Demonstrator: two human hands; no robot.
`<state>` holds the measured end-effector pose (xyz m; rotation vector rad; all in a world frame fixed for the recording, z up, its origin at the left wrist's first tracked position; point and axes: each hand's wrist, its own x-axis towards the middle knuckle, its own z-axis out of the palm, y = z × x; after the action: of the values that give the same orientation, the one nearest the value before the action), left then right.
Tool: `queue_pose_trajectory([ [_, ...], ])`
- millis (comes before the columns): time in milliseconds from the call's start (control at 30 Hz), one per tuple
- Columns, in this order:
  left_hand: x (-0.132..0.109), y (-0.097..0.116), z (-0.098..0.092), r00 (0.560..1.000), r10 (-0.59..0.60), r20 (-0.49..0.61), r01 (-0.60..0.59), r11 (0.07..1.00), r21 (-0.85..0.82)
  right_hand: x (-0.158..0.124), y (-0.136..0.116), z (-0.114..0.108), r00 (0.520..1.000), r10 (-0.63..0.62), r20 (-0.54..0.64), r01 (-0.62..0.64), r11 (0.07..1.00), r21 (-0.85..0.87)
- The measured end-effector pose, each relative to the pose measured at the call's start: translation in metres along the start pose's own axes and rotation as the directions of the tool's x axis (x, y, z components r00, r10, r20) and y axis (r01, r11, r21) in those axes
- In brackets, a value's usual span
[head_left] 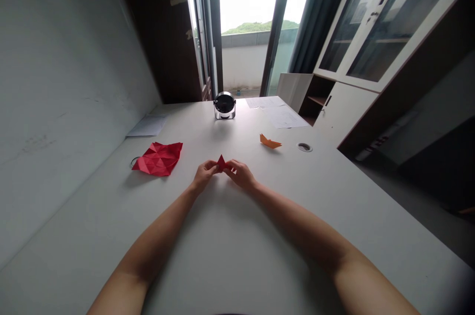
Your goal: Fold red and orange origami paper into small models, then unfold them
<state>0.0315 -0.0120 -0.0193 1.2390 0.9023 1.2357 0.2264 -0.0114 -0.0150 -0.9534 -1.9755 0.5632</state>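
My left hand [204, 175] and my right hand [240, 173] meet over the middle of the white table [230, 236]. Between their pinched fingertips is a small folded red paper piece [221, 162], its point sticking up. Both hands are closed on it, one from each side. A creased red paper sheet [158, 157] lies flat to the left of my left hand. A folded orange paper shape [269, 142] rests on the table to the right, beyond my right hand.
A small black and silver desk fan [224, 105] stands at the far end of the table. White paper sheets [276, 111] lie at the far right, another white sheet [147, 125] by the left wall. A cable grommet [305, 147] sits near the right edge. Cabinets [371, 33] stand on the right.
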Motion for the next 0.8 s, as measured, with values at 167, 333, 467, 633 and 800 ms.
queue_pose_trajectory([
  [167, 0.0, -0.0013, -0.0004, 0.999, 0.032, 0.019, -0.034, 0.991, 0.126, -0.0003, -0.001, 0.0008, 0.999, 0.041, 0.01, -0.041, 0.999, 0.001],
  [333, 0.0004, -0.0026, -0.0005, 0.999, 0.033, 0.036, -0.04, 0.976, 0.213, -0.0005, -0.0019, -0.0007, 0.999, 0.053, 0.0, -0.053, 0.997, 0.052],
  [467, 0.0001, -0.0038, -0.0009, 0.999, 0.013, 0.03, -0.019, 0.978, 0.209, -0.0003, -0.0047, -0.0027, 0.998, 0.056, 0.006, -0.057, 0.994, 0.095],
  [633, -0.001, -0.0026, 0.0006, 0.998, 0.02, 0.065, -0.03, 0.987, 0.16, 0.0001, -0.0087, -0.0064, 0.996, 0.073, 0.044, -0.078, 0.989, 0.124],
  [800, -0.0013, -0.0012, 0.0017, 0.997, 0.021, 0.076, -0.032, 0.99, 0.136, 0.0001, -0.0071, -0.0058, 0.994, 0.065, 0.082, -0.078, 0.984, 0.158],
])
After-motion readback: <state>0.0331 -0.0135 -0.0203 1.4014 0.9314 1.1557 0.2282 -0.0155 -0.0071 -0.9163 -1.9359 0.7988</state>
